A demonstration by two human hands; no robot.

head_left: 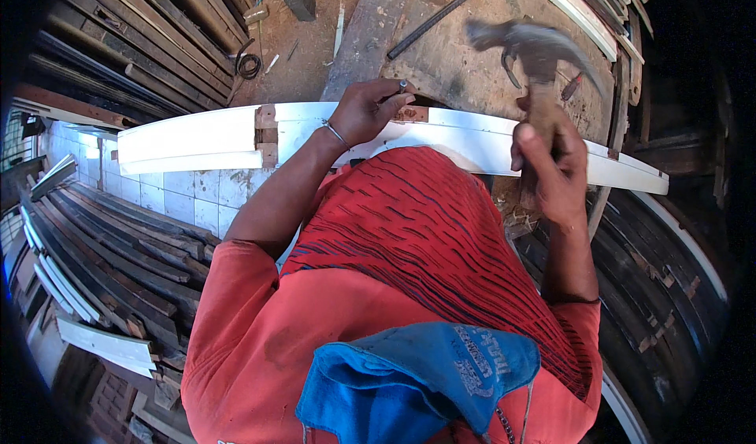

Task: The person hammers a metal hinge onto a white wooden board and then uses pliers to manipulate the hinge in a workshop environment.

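Note:
A long white wooden board (189,141) lies crosswise in front of me, with bare brown cutouts along it. My left hand (364,113) rests over its middle, closed around a slim metal rod (403,86) whose round end points up. That rod stands beside a brown notch (413,114) in the board; its lower end is hidden by my fingers. To the right, my right hand (559,164) grips a claw hammer (542,62) by its wooden handle. The hammer head is raised, blurred by motion, and apart from the rod.
Behind the board is a worn wooden work surface (453,70) with a dark metal bar (449,15) and a red-handled tool (572,87). Stacked timber strips (118,231) fill the left side. More dark planks (646,263) lie at right. A black coil (248,66) sits at far left.

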